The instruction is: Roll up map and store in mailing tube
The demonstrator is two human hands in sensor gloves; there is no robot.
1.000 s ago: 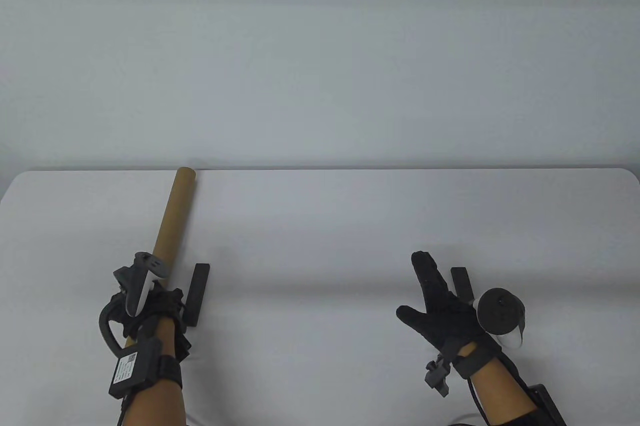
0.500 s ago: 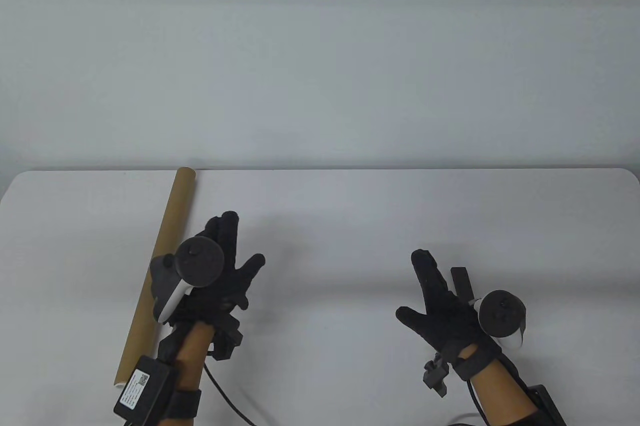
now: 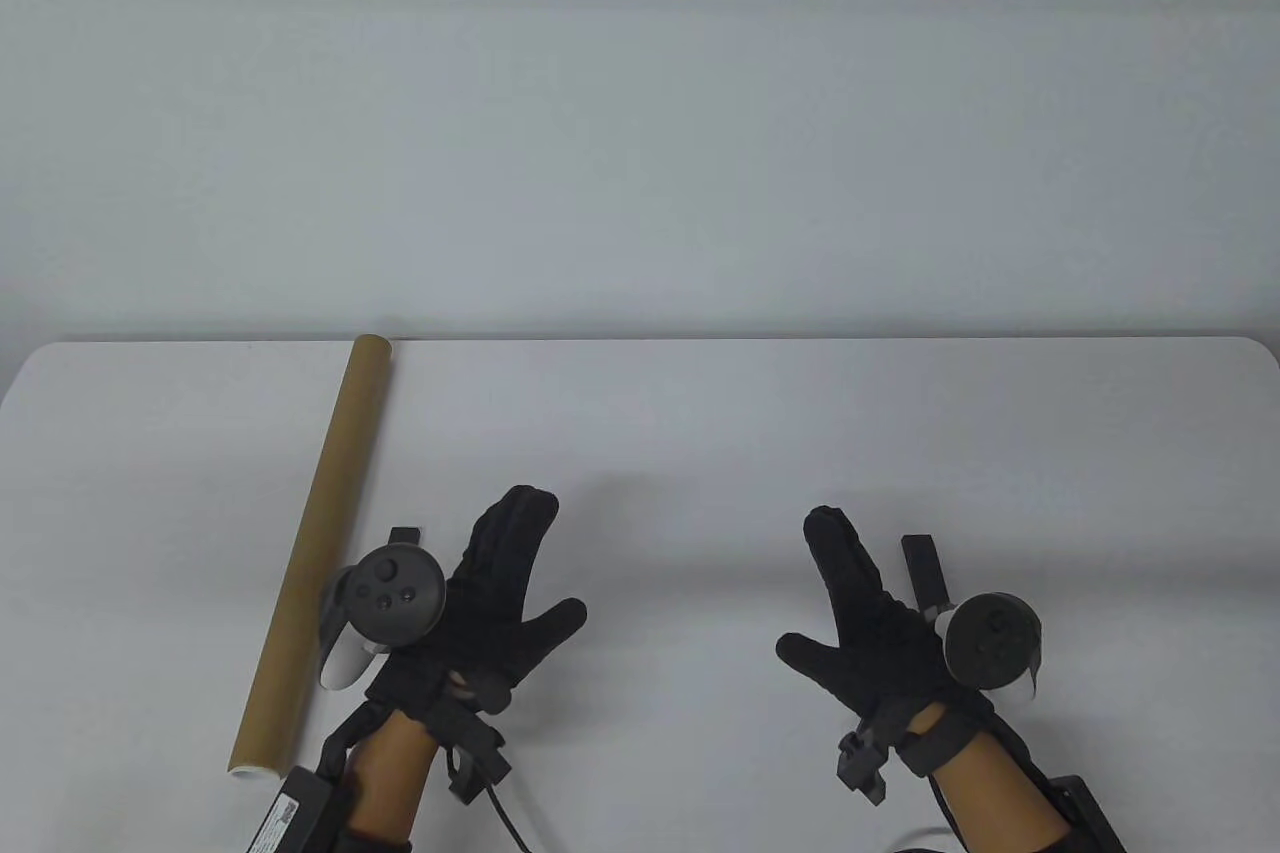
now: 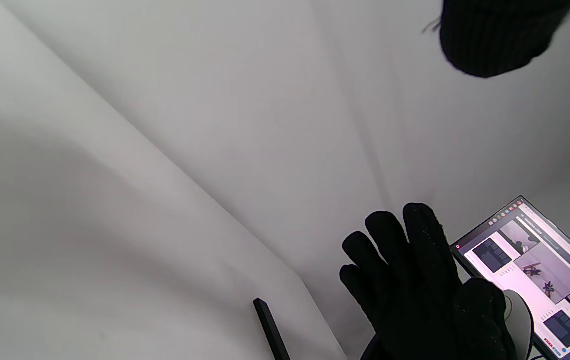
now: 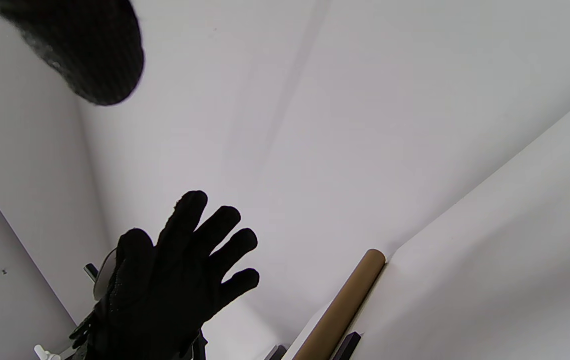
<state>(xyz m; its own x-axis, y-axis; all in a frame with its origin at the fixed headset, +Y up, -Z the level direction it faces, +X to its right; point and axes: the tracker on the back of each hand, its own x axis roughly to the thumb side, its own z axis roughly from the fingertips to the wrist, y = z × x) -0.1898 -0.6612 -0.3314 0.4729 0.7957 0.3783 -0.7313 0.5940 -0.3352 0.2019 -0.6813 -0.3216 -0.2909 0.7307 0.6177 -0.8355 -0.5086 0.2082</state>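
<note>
The brown cardboard mailing tube (image 3: 318, 533) lies on the white table (image 3: 700, 433) at the left, running from the far edge toward me; a white rim shows at its near end. It also shows in the right wrist view (image 5: 345, 305). No map is in view. My left hand (image 3: 500, 583) is open, fingers spread, to the right of the tube and apart from it, holding nothing. My right hand (image 3: 870, 613) is open at the right, holding nothing. Each hand shows in the other's wrist view, the left (image 5: 174, 280) and the right (image 4: 415, 280).
A black bar (image 3: 925, 568) lies on the table beside my right hand. Another black bar (image 3: 403, 533) is mostly hidden under my left hand's tracker. A lit monitor (image 4: 540, 270) stands off to the right in the left wrist view.
My left hand has let go of the tube's near end, moved right and opened flat. The tube stays lying on the table. My right hand has shifted slightly left.
</note>
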